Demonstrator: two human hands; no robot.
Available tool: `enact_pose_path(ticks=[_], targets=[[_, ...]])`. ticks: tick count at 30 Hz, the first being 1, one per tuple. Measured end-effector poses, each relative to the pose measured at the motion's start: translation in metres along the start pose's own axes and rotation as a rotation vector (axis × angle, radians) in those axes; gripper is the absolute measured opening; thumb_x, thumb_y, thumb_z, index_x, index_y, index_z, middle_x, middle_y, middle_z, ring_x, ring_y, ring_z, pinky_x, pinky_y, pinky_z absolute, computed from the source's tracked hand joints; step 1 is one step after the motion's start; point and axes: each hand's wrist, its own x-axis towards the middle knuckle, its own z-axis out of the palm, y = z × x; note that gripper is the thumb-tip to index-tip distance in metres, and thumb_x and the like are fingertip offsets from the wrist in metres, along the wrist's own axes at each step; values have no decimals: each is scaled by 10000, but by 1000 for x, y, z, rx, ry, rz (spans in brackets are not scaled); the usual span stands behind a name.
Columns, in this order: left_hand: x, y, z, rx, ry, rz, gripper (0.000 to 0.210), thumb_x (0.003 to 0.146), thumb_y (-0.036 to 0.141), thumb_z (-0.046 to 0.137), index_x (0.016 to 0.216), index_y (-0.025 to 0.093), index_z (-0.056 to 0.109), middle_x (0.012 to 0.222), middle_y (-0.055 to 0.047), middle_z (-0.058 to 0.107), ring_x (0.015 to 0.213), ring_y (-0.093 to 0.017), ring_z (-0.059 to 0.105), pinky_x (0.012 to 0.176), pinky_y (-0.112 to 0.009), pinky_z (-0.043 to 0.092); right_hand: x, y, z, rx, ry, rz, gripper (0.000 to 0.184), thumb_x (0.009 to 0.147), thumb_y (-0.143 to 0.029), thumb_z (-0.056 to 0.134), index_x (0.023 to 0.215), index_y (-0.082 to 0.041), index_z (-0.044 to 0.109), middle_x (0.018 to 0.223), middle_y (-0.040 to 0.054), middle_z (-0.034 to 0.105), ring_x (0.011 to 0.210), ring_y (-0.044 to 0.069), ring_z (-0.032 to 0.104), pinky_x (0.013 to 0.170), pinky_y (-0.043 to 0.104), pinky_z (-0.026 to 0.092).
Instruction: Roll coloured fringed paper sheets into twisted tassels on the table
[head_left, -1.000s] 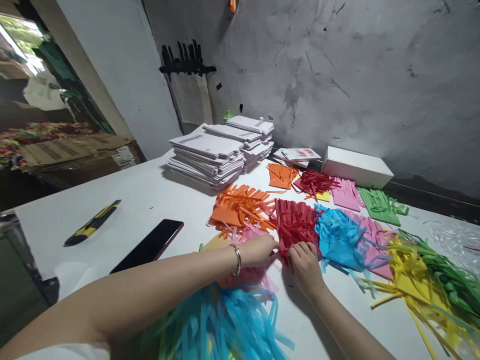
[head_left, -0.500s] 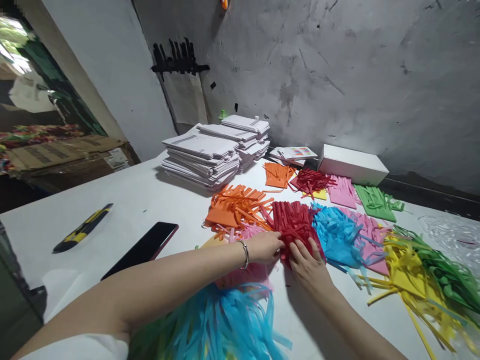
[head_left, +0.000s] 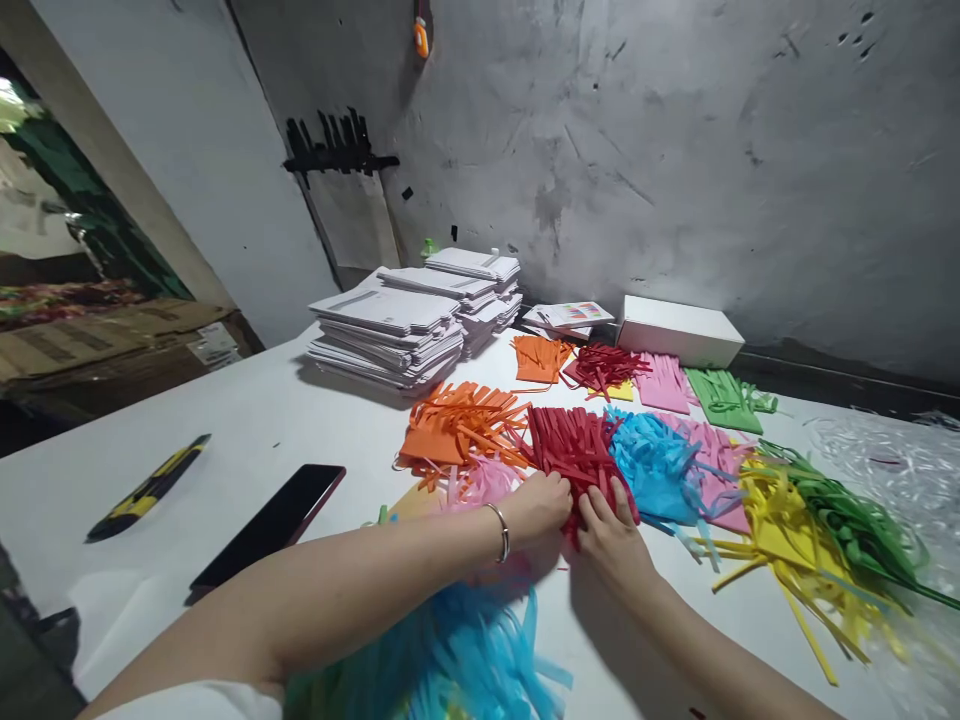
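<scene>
A red fringed bundle (head_left: 566, 437), which looks like paper or thin fabric strips, lies on the white table in front of me. Its near edge is between my hands. My left hand (head_left: 541, 508), with a silver bracelet at the wrist, has its fingers curled closed on the bundle's left near side. On the right near side rests my right hand (head_left: 616, 535), its fingers spread over the strips and its thumb hidden. An orange fringed bundle (head_left: 457, 425) touches the red one on the left; a blue fringed bundle (head_left: 656, 465) adjoins it on the right.
A pink bundle (head_left: 491, 480) and a heap of blue strips (head_left: 465, 640) lie by my left forearm. To the left are a phone (head_left: 277, 525) and a yellow-black utility knife (head_left: 150, 487). Stacked white cardboard (head_left: 390, 335) and a white box (head_left: 679, 330) stand farther back.
The view has tilted up and shifted slightly right. My left hand has moved a little onto the red bundle, its fingers more curled; my right hand stays on it.
</scene>
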Motion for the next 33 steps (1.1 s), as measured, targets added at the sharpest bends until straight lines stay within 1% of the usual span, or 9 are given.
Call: enact_pose_path(ticks=[6, 10, 14, 18, 22, 25, 28, 30, 33], targets=[[4, -40, -30, 58, 136, -30, 182, 955, 51, 490, 993, 125, 651, 1039, -151, 653, 1000, -259, 589, 835, -372, 523, -15, 19, -15, -9, 54, 77, 226, 791, -75, 609, 871, -178, 794, 1174, 175, 720, 1172, 361, 603, 1211, 588, 44], [14, -77, -63, 91, 278, -217, 146, 984, 172, 570, 1104, 133, 642, 1142, -90, 653, 1076, -240, 619, 927, -435, 531, -37, 34, -23, -7, 82, 137, 282, 767, -7, 559, 848, -169, 775, 1221, 171, 712, 1200, 336, 606, 1224, 560, -1], [30, -108, -96, 106, 403, -423, 273, 969, 316, 631, 1189, 154, 630, 1214, -92, 647, 1060, -240, 650, 904, -453, 559, -71, 40, -33, -3, 112, 170, 329, 747, 31, 503, 776, -185, 749, 1183, 159, 733, 1191, 303, 624, 1234, 545, 22], [52, -126, -132, 129, 486, -539, 305, 967, 326, 634, 1216, 150, 622, 1232, -101, 644, 1066, -245, 653, 908, -458, 562, -114, 39, -56, 53, 173, 80, 359, 798, -15, 452, 787, -233, 737, 1205, 118, 734, 1212, 259, 618, 1243, 500, 130], [68, -122, -154, 147, 530, -548, 326, 964, 321, 637, 1240, 148, 612, 1278, -114, 622, 1119, -264, 632, 942, -482, 545, -159, 34, -81, 61, 209, -139, 293, 874, -101, 473, 801, -272, 700, 1189, 90, 742, 1152, 228, 649, 1242, 467, 169], [70, -103, -138, 128, 481, -462, 325, 967, 320, 632, 1246, 156, 608, 1284, -109, 619, 1119, -263, 631, 936, -482, 549, -190, 27, -90, 115, 289, -36, 283, 892, -73, 451, 821, -243, 665, 1034, 107, 773, 1005, 203, 697, 1184, 442, 276], [58, -72, -100, 72, 362, -332, 279, 971, 321, 630, 1194, 153, 628, 1195, -87, 656, 1021, -229, 663, 871, -436, 576, -209, 19, -100, 283, 247, 152, 235, 891, -63, 462, 922, -195, 654, 1006, 99, 750, 965, 182, 696, 1071, 390, 365], [42, -46, -76, 28, 290, -241, 222, 964, 301, 638, 1122, 145, 650, 1099, -75, 679, 937, -207, 674, 822, -403, 581, -213, 15, -111, 377, 204, 227, 214, 871, -66, 484, 963, -177, 642, 1026, 91, 722, 967, 179, 684, 1013, 369, 382], [8, 8, -58, -37, 248, -85, 169, 931, 257, 660, 1055, 144, 676, 1069, -128, 686, 970, -234, 659, 864, -396, 555, -213, 13, -130, 428, 291, 334, 253, 835, -10, 466, 961, -157, 628, 1018, 96, 696, 952, 180, 659, 960, 372, 399]])
